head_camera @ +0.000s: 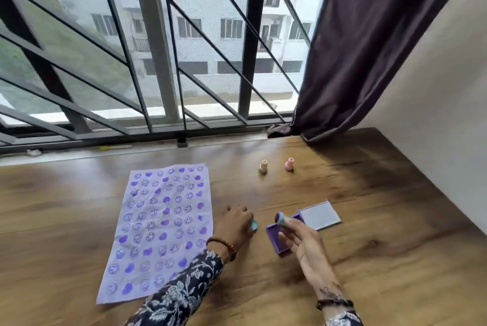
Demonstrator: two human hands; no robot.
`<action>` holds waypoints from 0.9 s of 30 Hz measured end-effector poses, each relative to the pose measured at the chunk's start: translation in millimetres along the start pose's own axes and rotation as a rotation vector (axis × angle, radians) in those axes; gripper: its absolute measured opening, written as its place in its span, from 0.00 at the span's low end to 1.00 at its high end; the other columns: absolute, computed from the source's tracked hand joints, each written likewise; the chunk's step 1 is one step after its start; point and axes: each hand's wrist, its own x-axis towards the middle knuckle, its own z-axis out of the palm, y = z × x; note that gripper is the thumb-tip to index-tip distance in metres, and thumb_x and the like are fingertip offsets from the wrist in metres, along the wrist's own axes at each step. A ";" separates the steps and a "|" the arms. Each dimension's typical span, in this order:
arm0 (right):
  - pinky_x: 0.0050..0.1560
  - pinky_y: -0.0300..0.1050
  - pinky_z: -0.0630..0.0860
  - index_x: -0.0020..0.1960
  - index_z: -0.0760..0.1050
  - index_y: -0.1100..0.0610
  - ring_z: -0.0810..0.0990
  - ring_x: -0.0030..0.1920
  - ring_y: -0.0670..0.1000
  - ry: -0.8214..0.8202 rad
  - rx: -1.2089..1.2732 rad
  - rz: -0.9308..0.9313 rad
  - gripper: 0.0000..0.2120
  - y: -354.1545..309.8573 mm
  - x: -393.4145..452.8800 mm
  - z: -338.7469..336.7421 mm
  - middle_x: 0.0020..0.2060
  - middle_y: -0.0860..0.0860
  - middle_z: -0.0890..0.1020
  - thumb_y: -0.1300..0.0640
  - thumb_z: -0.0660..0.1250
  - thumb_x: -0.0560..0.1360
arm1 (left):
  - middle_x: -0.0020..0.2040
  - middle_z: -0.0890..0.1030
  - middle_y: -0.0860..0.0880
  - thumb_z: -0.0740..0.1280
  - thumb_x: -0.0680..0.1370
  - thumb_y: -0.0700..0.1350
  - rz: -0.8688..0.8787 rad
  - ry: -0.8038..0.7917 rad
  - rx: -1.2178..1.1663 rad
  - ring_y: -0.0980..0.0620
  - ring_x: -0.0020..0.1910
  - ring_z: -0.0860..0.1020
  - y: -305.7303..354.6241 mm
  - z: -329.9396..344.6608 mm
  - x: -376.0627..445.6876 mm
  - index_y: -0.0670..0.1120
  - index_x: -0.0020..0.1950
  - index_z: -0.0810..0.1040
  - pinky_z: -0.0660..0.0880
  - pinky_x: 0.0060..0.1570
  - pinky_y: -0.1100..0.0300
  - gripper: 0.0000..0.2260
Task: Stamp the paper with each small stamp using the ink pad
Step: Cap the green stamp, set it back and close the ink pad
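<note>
A pale purple paper (158, 230) covered with purple smiley and heart prints lies on the wooden table. To its right, my left hand (235, 225) rests on the table, closed around a small teal piece (254, 225), maybe a stamp or its cap. My right hand (303, 244) holds a small teal stamp (282, 219) tilted, its inked purple face turned up and left, just above the open purple ink pad (276, 240). The pad's lid (319, 216) lies open to the right. A cream stamp (263, 166) and a pink stamp (289, 164) stand upright farther back.
The wooden table (382, 259) runs to a window with metal bars (158, 62) at the back. A dark curtain (369, 49) hangs at the back right, touching the table. A white wall (448, 128) borders the right side.
</note>
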 end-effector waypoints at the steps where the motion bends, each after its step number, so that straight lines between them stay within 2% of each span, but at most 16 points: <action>1: 0.31 0.34 0.80 0.41 0.80 0.62 0.82 0.30 0.45 -0.016 -0.042 -0.027 0.06 0.8 1.5 -2.2 0.30 0.51 0.83 0.68 0.65 0.72 | 0.53 0.80 0.46 0.63 0.74 0.48 -0.024 0.037 -0.087 0.46 0.54 0.75 0.4 1.7 0.7 0.45 0.52 0.78 0.63 0.57 0.54 0.10; 3: 0.36 0.35 0.79 0.43 0.80 0.59 0.81 0.34 0.46 -0.040 -0.181 -0.097 0.08 0.8 4.5 -5.0 0.35 0.52 0.83 0.69 0.66 0.71 | 0.45 0.82 0.47 0.68 0.72 0.48 -0.159 0.089 -0.490 0.51 0.45 0.79 4.1 -1.3 -0.6 0.44 0.49 0.80 0.70 0.47 0.58 0.10; 5: 0.42 0.38 0.76 0.43 0.81 0.55 0.80 0.39 0.47 -0.064 -0.353 -0.189 0.10 -2.3 7.3 -5.6 0.39 0.52 0.83 0.68 0.67 0.70 | 0.39 0.82 0.50 0.69 0.73 0.44 -0.290 0.020 -0.997 0.59 0.37 0.80 11.2 -8.7 -3.8 0.42 0.50 0.81 0.72 0.38 0.66 0.09; 7: 0.42 0.36 0.75 0.42 0.81 0.51 0.81 0.40 0.44 -0.098 -0.448 -0.254 0.11 -8.1 9.1 -4.3 0.39 0.48 0.84 0.67 0.69 0.69 | 0.34 0.83 0.56 0.67 0.74 0.42 -0.337 -0.027 -1.211 0.65 0.34 0.80 14.9 -12.1 -7.2 0.48 0.47 0.81 0.69 0.35 0.64 0.05; 9: 0.39 0.30 0.75 0.42 0.81 0.50 0.81 0.40 0.40 -0.132 -0.485 -0.289 0.12 -15.0 10.3 -3.2 0.40 0.47 0.85 0.67 0.70 0.69 | 0.33 0.83 0.56 0.67 0.73 0.39 -0.323 0.012 -1.226 0.60 0.36 0.80 17.3 -13.4 -11.9 0.51 0.43 0.80 0.69 0.38 0.63 0.06; 11: 0.39 0.29 0.75 0.43 0.81 0.50 0.82 0.42 0.42 -0.169 -0.499 -0.316 0.12 -22.0 10.7 -2.9 0.42 0.49 0.85 0.67 0.70 0.69 | 0.38 0.80 0.49 0.69 0.71 0.37 -0.282 0.112 -1.092 0.55 0.37 0.78 19.5 -16.3 -16.2 0.48 0.44 0.79 0.73 0.42 0.63 0.07; 13: 0.42 0.30 0.76 0.44 0.81 0.51 0.83 0.45 0.44 -0.214 -0.558 -0.378 0.11 -28.0 9.1 -1.5 0.44 0.51 0.85 0.67 0.70 0.69 | 0.40 0.78 0.47 0.70 0.69 0.36 -0.207 0.160 -0.916 0.55 0.37 0.76 22.3 -20.8 -19.6 0.47 0.46 0.79 0.74 0.41 0.65 0.09; 15: 0.43 0.27 0.74 0.48 0.81 0.53 0.81 0.46 0.39 -0.247 -0.707 -0.484 0.11 -31.8 6.3 -0.1 0.47 0.50 0.83 0.66 0.69 0.70 | 0.42 0.78 0.45 0.70 0.69 0.34 -0.146 0.152 -0.876 0.55 0.37 0.76 25.1 -27.1 -20.3 0.45 0.48 0.79 0.74 0.42 0.62 0.10; 18: 0.43 0.22 0.72 0.51 0.80 0.54 0.78 0.45 0.31 -0.302 -0.874 -0.610 0.11 -37.9 3.7 2.1 0.49 0.49 0.80 0.65 0.67 0.72 | 0.44 0.79 0.44 0.69 0.71 0.33 -0.126 0.102 -1.015 0.62 0.36 0.78 25.9 -33.7 -18.8 0.46 0.47 0.78 0.74 0.41 0.69 0.10; 20: 0.47 0.25 0.74 0.52 0.79 0.54 0.80 0.47 0.35 -0.344 -0.888 -0.626 0.11 -41.6 3.6 2.2 0.50 0.49 0.79 0.64 0.66 0.73 | 0.46 0.81 0.44 0.68 0.72 0.32 -0.122 0.060 -1.114 0.66 0.37 0.79 25.1 -34.1 -16.5 0.43 0.50 0.78 0.75 0.41 0.74 0.10; 23: 0.50 0.28 0.74 0.53 0.79 0.51 0.79 0.49 0.38 -0.372 -0.903 -0.645 0.12 -44.0 5.5 2.5 0.50 0.47 0.79 0.63 0.66 0.73 | 0.48 0.81 0.44 0.68 0.71 0.31 -0.113 0.059 -1.191 0.65 0.40 0.80 22.0 -33.5 -12.3 0.39 0.55 0.78 0.76 0.43 0.72 0.13; 25: 0.49 0.27 0.74 0.52 0.78 0.50 0.79 0.50 0.37 -0.362 -0.891 -0.665 0.12 -43.9 7.8 3.7 0.49 0.45 0.80 0.63 0.68 0.72 | 0.44 0.83 0.47 0.69 0.70 0.31 -0.111 0.068 -1.218 0.64 0.40 0.81 19.3 -34.6 -8.9 0.38 0.55 0.78 0.77 0.42 0.72 0.14; 27: 0.50 0.30 0.76 0.50 0.78 0.48 0.79 0.50 0.38 -0.347 -0.864 -0.672 0.12 -43.1 10.0 5.1 0.48 0.44 0.81 0.62 0.70 0.71 | 0.38 0.85 0.56 0.70 0.69 0.31 -0.118 0.072 -1.236 0.65 0.38 0.80 16.0 -35.5 -6.1 0.42 0.50 0.80 0.75 0.39 0.74 0.13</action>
